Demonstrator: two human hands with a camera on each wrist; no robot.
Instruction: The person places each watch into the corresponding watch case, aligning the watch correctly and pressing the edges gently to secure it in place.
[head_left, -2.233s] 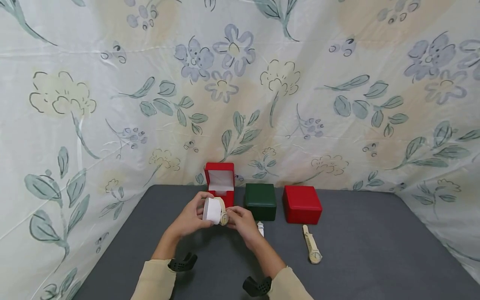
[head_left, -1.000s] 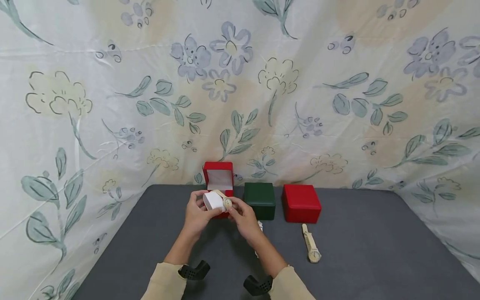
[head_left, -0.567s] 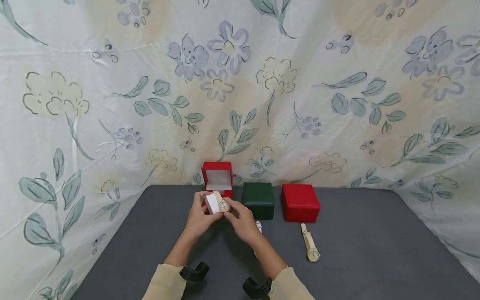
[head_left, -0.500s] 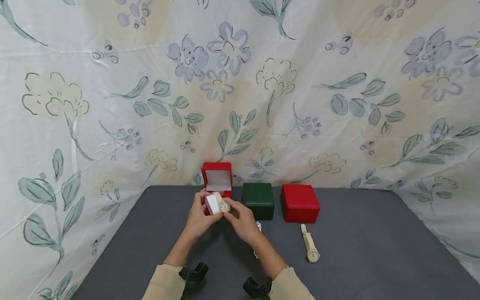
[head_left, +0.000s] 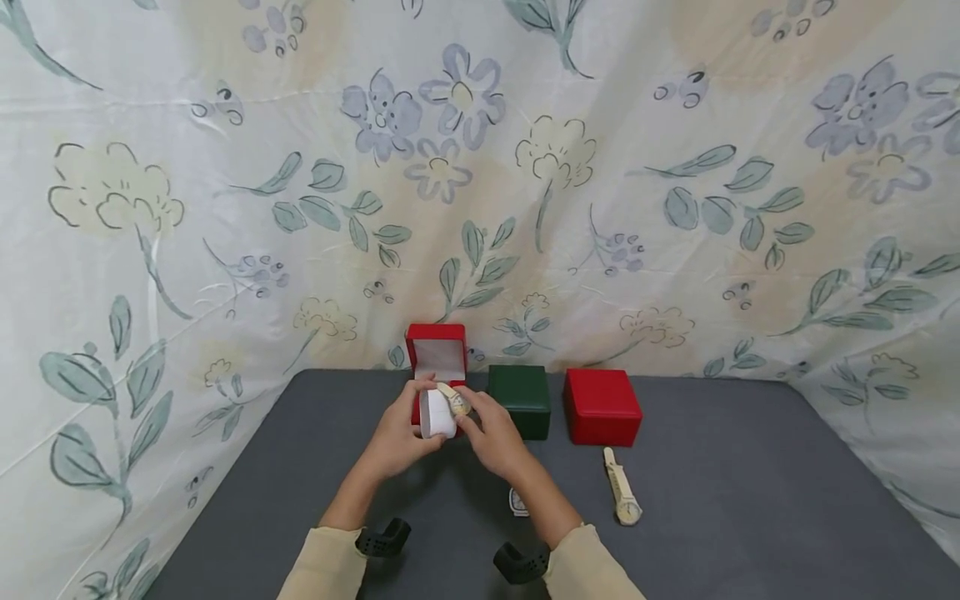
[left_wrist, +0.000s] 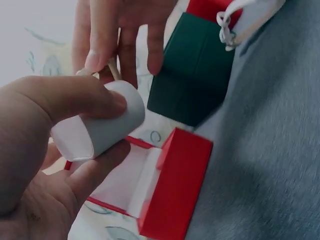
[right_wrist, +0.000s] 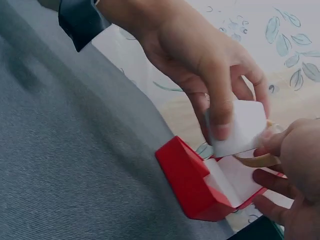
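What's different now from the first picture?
The left hand has moved the white cushion slightly right and away from the person; the right hand has moved the cream watch it pinches the same way. Both are still held. The open red box, green box, closed red box and other cream watch stayed put.

We are seeing a white cushion (head_left: 436, 414), a cream watch (head_left: 457, 402), a red box (head_left: 437, 332) with a whitish lining (head_left: 440, 358), a dark green box (head_left: 519, 402), another red box (head_left: 603, 407) and another cream watch (head_left: 622, 487). We are noticing beige sleeves (head_left: 324, 567), black wristbands (head_left: 382, 540), a dark grey table (head_left: 735, 483) and an off-white curtain (head_left: 240, 67), patterned with lilac and pale yellow flowers (head_left: 380, 118) and grey-green leaves (head_left: 322, 213).
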